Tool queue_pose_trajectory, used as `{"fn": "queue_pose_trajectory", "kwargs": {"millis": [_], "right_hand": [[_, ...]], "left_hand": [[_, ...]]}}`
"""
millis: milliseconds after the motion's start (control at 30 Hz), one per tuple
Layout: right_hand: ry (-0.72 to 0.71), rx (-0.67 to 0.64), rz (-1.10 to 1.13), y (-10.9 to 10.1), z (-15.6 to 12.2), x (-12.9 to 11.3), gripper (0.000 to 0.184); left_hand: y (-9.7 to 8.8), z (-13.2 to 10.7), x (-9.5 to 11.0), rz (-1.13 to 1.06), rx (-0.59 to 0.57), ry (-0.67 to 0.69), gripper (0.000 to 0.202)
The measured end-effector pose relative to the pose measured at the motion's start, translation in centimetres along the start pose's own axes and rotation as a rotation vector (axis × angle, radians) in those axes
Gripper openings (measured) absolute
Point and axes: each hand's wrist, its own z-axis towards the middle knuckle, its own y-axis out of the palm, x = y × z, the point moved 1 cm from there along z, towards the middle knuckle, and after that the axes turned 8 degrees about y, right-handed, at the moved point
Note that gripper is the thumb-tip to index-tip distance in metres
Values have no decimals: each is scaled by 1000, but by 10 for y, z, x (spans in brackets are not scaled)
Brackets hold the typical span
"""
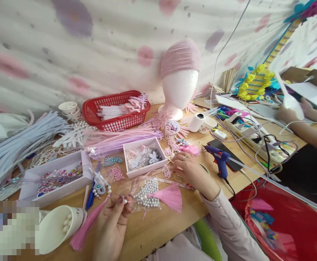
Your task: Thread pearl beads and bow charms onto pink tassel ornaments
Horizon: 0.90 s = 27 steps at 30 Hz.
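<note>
My left hand (112, 221) is closed, with a small white pearl bead (125, 200) pinched at its fingertips and a pink tassel (86, 224) hanging from it. Just ahead lies a clear bag of white pearls (146, 192) and a second pink tassel (169, 195). My right hand (192, 168) rests palm down on the wooden table (158, 228), fingers bent over a small pink ornament (166, 171). A white cup with pearls (59, 226) lies tilted to the left.
A blue glue gun (219, 159) stands right of my right hand. White trays of beads (144, 156) and gems (57, 177), a red basket (116, 108) and a foam head with pink cap (179, 78) sit behind. Another person's arm (302, 127) reaches over a power strip (245, 130).
</note>
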Motion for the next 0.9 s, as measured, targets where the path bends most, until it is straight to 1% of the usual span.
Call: {"fn": "queue_pose_trajectory", "kwargs": {"millis": [67, 133, 233, 367, 467, 533, 600, 633, 733, 767, 833, 900], "right_hand": [[19, -5, -3, 4, 2, 1, 20], [45, 2, -4, 1, -1, 4, 21], [100, 16, -7, -15, -13, 10, 19], [181, 57, -6, -38, -39, 18, 22], [263, 98, -16, -45, -61, 26, 24], [360, 139, -61, -48, -74, 32, 22], [444, 203, -116, -52, -81, 37, 23], [461, 237, -129, -56, -82, 38, 25], [446, 299, -104, -71, -80, 40, 31], [422, 292, -78, -77, -79, 41, 32], [364, 239, -9, -90, -81, 41, 32], [321, 216, 61, -103, -93, 40, 34]], "left_hand": [[-1, 0, 1, -1, 14, 7, 40], [-2, -1, 1, -5, 28, 17, 40], [-1, -2, 0, 0, 38, 20, 39], [1, -3, -1, 8, 44, 2, 41], [-2, -4, 1, 8, 8, 2, 41], [-4, -5, 3, 12, -35, 9, 39], [-6, -7, 5, 28, -62, 21, 38], [-6, -8, 6, 40, -63, 22, 38], [-2, -10, 7, 64, -44, 10, 40], [-1, -11, 7, 67, -38, 6, 41], [1, -12, 7, 74, -34, 4, 42], [2, -13, 6, 81, -35, 3, 43]]}}
